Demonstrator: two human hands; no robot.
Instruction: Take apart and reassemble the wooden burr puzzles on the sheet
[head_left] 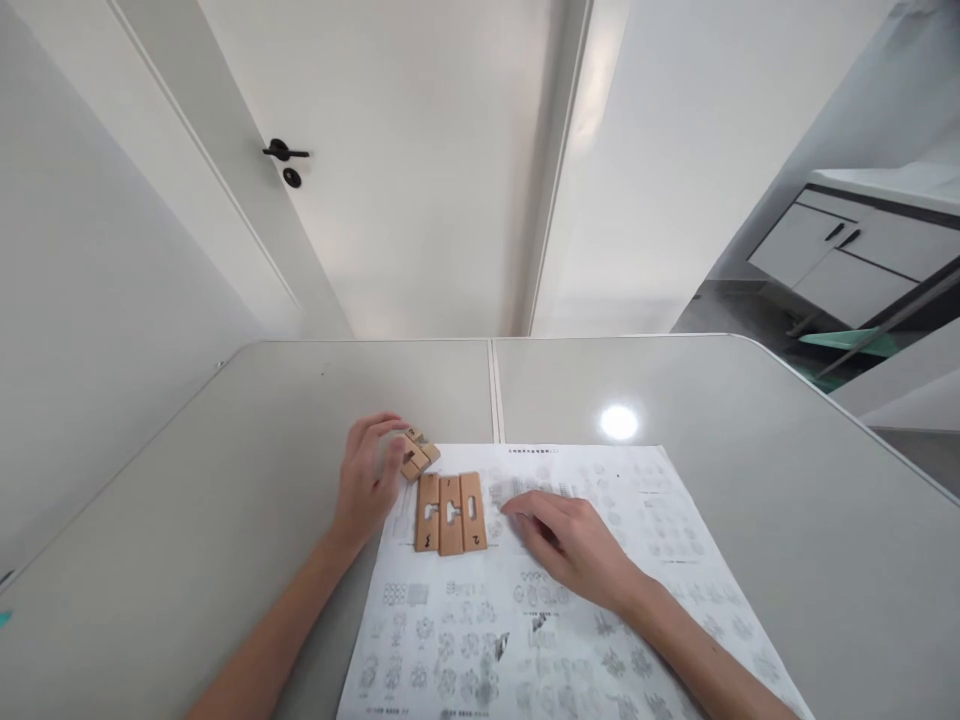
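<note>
While the left hand point(366, 475) touches small light-brown wooden blocks point(427, 452) (whether gripped, I cannot tell), the loosely curled right hand point(576, 545) lies apart, near three slotted brown wooden strips point(450, 540) on a white printed sheet point(502, 572).

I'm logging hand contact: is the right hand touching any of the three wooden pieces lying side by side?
No, a strip of the printed sheet shows between the right hand and the nearest wooden piece.

Your left hand point(367, 475) touches small wooden blocks point(422, 456) at the far left of the printed sheet point(630, 472). Three slotted wooden pieces point(451, 533) lie side by side nearer you, left of your right hand point(589, 550).
</note>
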